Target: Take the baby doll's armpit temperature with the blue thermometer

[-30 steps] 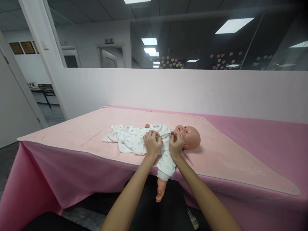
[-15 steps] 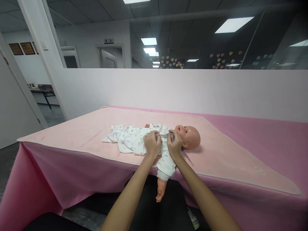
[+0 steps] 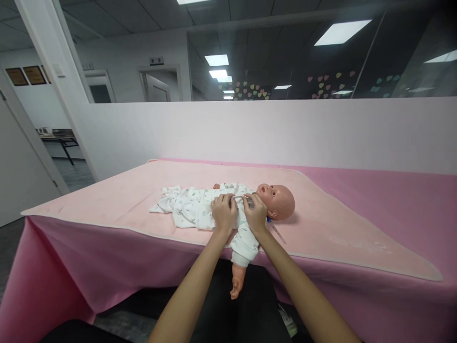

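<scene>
A baby doll (image 3: 282, 201) lies on its back with its head to the right, dressed in a white printed baby outfit (image 3: 193, 207). Over the doll's chest, my left hand (image 3: 224, 212) is closed in a pinch on the front edge of the outfit. My right hand (image 3: 254, 209), also pinching, grips the same cloth edge near the doll's neck. A short strip of white cloth spans the gap between my fingertips. One doll arm (image 3: 238, 278) hangs over the table's near edge. Exactly how my fingertips sit on the cloth is too small to make out.
A peach mat (image 3: 328, 228) covers the pink-draped table (image 3: 410, 200). Beside the doll's neck lies a thin clear stick-like item with a blue end (image 3: 277, 231). A white half wall (image 3: 271, 133) with glass above stands behind. At the left is a door (image 3: 24, 162).
My right hand has moved slightly left, closer to my left hand, along the cloth edge. The doll stays in place; the camera view has shifted slightly.
</scene>
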The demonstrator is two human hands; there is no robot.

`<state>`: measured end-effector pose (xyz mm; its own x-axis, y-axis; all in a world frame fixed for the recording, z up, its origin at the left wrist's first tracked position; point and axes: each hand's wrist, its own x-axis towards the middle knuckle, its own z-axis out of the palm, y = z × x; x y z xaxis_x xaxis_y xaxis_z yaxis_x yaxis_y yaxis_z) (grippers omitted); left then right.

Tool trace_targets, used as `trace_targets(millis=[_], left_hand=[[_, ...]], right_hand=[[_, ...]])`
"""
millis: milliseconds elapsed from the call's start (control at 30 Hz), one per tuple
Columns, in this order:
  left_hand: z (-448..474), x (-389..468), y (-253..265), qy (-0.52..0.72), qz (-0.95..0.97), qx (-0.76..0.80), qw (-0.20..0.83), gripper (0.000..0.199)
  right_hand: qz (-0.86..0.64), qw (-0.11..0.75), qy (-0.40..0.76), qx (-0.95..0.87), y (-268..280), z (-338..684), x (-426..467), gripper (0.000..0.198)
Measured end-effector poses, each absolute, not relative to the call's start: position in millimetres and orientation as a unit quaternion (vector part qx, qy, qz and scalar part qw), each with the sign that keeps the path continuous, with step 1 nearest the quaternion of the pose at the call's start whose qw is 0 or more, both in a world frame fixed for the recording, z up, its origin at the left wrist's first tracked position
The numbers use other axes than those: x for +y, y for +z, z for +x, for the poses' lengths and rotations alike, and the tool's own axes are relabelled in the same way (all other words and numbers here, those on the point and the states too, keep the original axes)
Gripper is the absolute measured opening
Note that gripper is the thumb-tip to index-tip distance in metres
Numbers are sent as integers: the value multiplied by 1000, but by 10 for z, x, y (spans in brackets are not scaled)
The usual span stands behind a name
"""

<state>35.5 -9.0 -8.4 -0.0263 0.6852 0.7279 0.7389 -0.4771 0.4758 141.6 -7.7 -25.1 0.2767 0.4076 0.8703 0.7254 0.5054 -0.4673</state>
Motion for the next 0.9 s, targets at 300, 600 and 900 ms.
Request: trace_targets(millis=[300, 600, 900], left_hand=[[376, -109, -82, -483, -700, -524, 43, 21], [372, -88, -108, -498, -692, -520, 38, 19], [377, -87, -100, -507, -688, -518, 20, 20]], right_hand=[[-487, 641, -122, -581, -214, 1397, -114, 18], [-487, 641, -127, -580, -229, 1408, -98, 19], [-486, 641, -131, -579, -233, 1411, -92, 20]])
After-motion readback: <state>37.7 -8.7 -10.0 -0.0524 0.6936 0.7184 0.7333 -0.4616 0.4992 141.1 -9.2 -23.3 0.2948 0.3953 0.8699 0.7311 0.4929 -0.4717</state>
